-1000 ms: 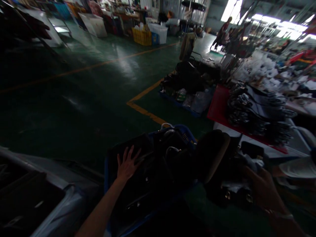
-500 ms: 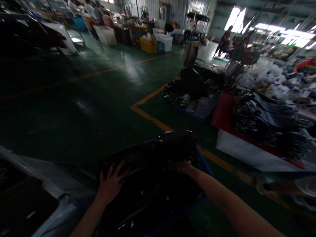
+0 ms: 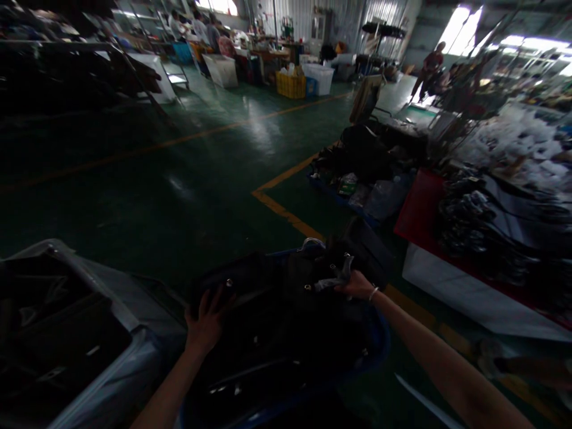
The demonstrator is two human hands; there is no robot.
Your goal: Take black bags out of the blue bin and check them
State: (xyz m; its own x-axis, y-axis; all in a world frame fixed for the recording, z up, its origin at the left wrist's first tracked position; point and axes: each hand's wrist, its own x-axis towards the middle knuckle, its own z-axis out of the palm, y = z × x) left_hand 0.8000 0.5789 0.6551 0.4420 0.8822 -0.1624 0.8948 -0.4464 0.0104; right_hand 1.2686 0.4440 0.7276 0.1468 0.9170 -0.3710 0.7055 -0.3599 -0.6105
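Observation:
A blue bin (image 3: 378,342) in front of me is heaped with black bags (image 3: 277,333) with metal studs. My left hand (image 3: 206,320) lies flat with spread fingers on the near-left part of the heap, pressing a black bag. My right hand (image 3: 356,285) reaches over the far right rim and is closed on a black bag (image 3: 353,256) with a pale strap, lifted slightly above the pile. The scene is very dark, so details of the bags are hard to see.
A grey bin (image 3: 111,381) with dark items stands at my left. A red-topped table (image 3: 415,211) loaded with black straps stands at the right. More dark bags lie on the green floor (image 3: 179,173) beyond yellow lines. People stand far back.
My right hand came from the right side onto the pile and now grips a black bag at its far edge. My left hand slid slightly left on the heap. The view tilted.

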